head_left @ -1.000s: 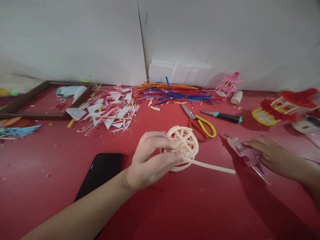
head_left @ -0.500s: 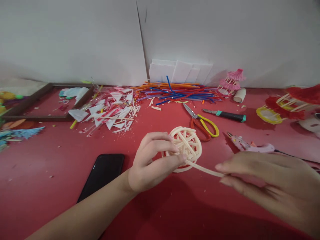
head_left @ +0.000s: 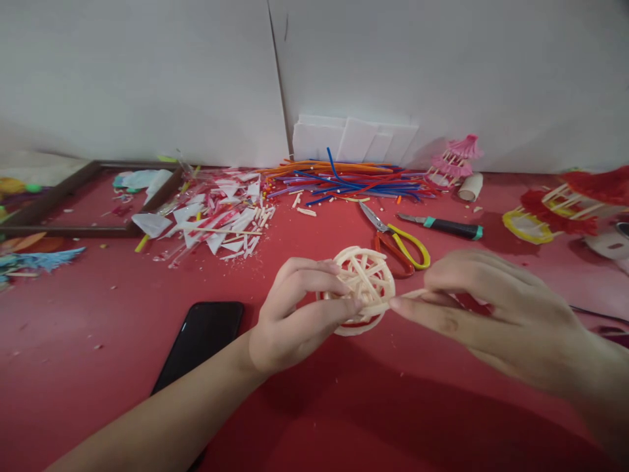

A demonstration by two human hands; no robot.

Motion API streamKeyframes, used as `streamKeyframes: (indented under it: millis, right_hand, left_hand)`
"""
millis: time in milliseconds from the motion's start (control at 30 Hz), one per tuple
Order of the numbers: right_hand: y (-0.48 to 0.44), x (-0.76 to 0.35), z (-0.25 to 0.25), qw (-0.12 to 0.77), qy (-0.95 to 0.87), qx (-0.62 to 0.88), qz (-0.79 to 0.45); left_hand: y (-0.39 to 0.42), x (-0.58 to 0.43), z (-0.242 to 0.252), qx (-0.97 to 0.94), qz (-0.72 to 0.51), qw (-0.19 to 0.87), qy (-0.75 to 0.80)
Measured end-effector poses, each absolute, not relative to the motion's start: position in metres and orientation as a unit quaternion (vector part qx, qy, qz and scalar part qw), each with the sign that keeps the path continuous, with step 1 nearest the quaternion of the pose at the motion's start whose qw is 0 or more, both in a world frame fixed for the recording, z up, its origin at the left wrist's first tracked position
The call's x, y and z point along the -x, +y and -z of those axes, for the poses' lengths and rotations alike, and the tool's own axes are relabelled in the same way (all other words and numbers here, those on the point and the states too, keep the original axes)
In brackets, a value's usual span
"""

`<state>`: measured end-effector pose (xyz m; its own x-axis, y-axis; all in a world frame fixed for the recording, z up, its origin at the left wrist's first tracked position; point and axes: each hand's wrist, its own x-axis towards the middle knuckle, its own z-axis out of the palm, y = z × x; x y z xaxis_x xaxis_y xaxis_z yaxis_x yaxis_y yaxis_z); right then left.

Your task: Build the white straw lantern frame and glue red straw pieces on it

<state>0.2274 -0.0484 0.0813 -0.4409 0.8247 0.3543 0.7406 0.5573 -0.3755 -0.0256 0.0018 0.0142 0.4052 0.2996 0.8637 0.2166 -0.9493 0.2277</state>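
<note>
In the middle of the head view is a round openwork piece [head_left: 366,275] made of cream pipe cleaners, with strands crossing inside its rim. My left hand [head_left: 299,314] is closed on its left side, fingertips pressed on the strands. From its lower right a loose pipe cleaner end [head_left: 414,294] runs out to the right. My right hand [head_left: 491,314] pinches that end between thumb and fingers, close to the rim. Just behind the piece lie scissors [head_left: 400,246] with one yellow and one red handle.
A black phone [head_left: 201,341] lies left of my forearm. Behind are a heap of scraps [head_left: 221,216], coloured pipe cleaners [head_left: 344,180], a utility knife [head_left: 452,228] and a brown frame [head_left: 69,231]. Pink [head_left: 455,160] and red [head_left: 584,196] tiered models stand at the right.
My right hand has moved left and slightly up, closer to the round piece, raising the loose pipe cleaner end. My left hand has barely moved.
</note>
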Motion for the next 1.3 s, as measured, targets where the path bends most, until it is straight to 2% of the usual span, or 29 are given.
streamKeyframes:
  millis: [300,467,667,900,1100,1200,1300]
  right_hand:
    - [-0.041,-0.233,-0.071,0.251,-0.89,0.381,-0.01]
    - [-0.04,-0.234,-0.07,0.243,-0.91,0.334,0.041]
    - [-0.04,-0.228,-0.073,0.262,-0.901,0.343,0.038]
    - [-0.045,-0.224,-0.079,0.26,-0.914,0.312,0.014]
    - [-0.053,-0.221,-0.079,0.26,-0.918,0.298,-0.023]
    - [-0.055,-0.219,-0.08,0.248,-0.924,0.291,-0.02]
    - [-0.056,-0.218,-0.079,0.246,-0.918,0.308,-0.045]
  left_hand:
    - [-0.005,0.02,-0.015,-0.824,-0.523,-0.027,0.215]
    - [-0.004,0.017,-0.006,-0.81,-0.506,0.037,0.293]
    - [-0.009,0.012,0.0,-0.795,-0.492,0.118,0.334]
    - [-0.007,0.019,0.001,-0.81,-0.469,0.235,0.26]
    - [-0.003,0.019,-0.001,-0.831,-0.455,0.266,0.178]
    - [-0.002,0.021,-0.006,-0.844,-0.456,0.22,0.179]
    - [-0.003,0.024,-0.012,-0.852,-0.48,0.079,0.194]
